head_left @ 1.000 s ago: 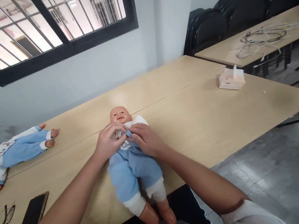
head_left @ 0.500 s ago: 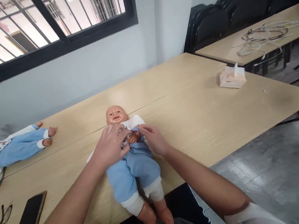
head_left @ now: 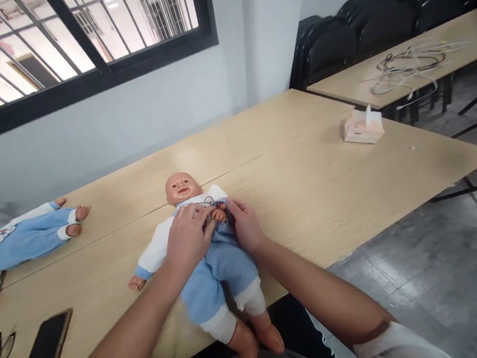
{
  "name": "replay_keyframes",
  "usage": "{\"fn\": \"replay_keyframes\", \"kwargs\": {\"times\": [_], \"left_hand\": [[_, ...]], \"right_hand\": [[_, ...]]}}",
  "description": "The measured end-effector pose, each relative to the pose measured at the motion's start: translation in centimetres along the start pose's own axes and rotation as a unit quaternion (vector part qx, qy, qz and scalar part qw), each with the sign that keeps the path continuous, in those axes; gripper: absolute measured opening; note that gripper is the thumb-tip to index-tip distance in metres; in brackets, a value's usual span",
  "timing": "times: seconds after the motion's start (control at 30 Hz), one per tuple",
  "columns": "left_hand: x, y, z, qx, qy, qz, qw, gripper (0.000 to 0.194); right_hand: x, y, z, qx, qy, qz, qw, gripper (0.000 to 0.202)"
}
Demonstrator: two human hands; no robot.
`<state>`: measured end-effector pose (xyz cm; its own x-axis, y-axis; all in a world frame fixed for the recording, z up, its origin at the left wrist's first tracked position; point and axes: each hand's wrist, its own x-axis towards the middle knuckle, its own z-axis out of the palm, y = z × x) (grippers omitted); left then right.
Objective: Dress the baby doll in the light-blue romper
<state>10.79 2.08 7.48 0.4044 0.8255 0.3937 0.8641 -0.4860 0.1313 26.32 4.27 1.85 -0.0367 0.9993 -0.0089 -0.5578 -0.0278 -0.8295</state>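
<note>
A doll (head_left: 233, 258) lay face up on the near table (head_left: 300, 207), its small hand (head_left: 218, 215) between the person's fingers.
Its feet pointed toward the person, its head away and slightly left; its long axis ran between the forearms. The phone (head_left: 44, 347) and glasses (head_left: 2, 351) lay to the left. The left hand (head_left: 187, 234) covered part of the chest, fingers bent, thumb and forefinger slightly parted just beside the small hand; whether they gripped anything could not be told. The right hand (head_left: 246, 223), on the small hand's other side, had its thumb and fingertips nearly closed, apparently pinching blue cloth (head_left: 224, 200). Neither hand was clearly nearer. Another doll (head_left: 29, 238) lay left, a tissue box (head_left: 363, 128) farther right.
</note>
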Motion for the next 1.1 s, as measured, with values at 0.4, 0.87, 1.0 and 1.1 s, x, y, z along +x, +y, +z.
{"fn": "replay_keyframes", "kwargs": {"times": [0.4,0.87,1.0,1.1], "left_hand": [[0.5,-1.1,-0.4,0.000,-0.020,0.094,0.995,0.027],[-0.9,1.1,-1.5,0.006,-0.029,0.089,0.996,0.034],[-1.0,1.3,-0.7,0.050,0.010,0.085,0.995,0.030],[-1.1,0.7,-0.8,0.033,0.015,0.088,0.995,0.029]], "right_hand": [[0.6,-0.4,-0.4,0.014,-0.018,0.004,1.000,0.029],[-0.3,-0.6,0.3,-0.253,0.010,-0.097,0.963,0.033],[-0.2,-0.7,0.0,-0.238,0.009,-0.082,0.968,0.033],[0.4,-1.4,-0.6,-0.244,-0.019,-0.071,0.967,0.035]]}}
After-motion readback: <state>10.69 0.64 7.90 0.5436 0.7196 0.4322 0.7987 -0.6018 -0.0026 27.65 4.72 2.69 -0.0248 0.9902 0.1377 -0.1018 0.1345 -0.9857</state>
